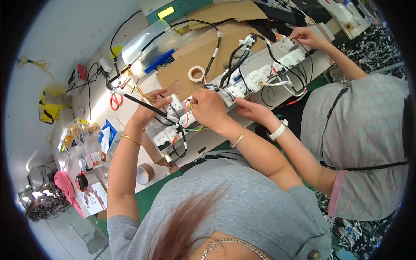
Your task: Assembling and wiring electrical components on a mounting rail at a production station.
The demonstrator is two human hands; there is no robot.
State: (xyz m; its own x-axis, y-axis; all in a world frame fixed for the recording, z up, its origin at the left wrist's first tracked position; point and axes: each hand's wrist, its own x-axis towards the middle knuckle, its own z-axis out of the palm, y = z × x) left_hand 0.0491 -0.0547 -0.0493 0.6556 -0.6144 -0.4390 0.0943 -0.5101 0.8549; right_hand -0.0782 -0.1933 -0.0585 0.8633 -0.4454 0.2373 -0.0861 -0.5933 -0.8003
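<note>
My left hand (151, 106) reaches to the left part of a row of white connector blocks. Its thumb and fingers are bent together beside a white connector (175, 103), and what lies between them is too small to name. My right hand (209, 108) is closed over the same row, its curled fingers hiding what they hold. A red wire (187, 115) and a green-yellow wire (193, 129) run just left of it. A thick black cable (145, 104) with white sleeves crosses by my left wrist. More white connector blocks (162, 139) sit below my hands.
At right, a co-worker's hands (255, 112) work on the same wire harness (277, 82). Tape (196, 74) lies on cardboard (182, 65); another roll (145, 173) stands at the table's near edge. Red scissors (116, 102), a tissue pack (110, 134) and a bottle (95, 159) are left.
</note>
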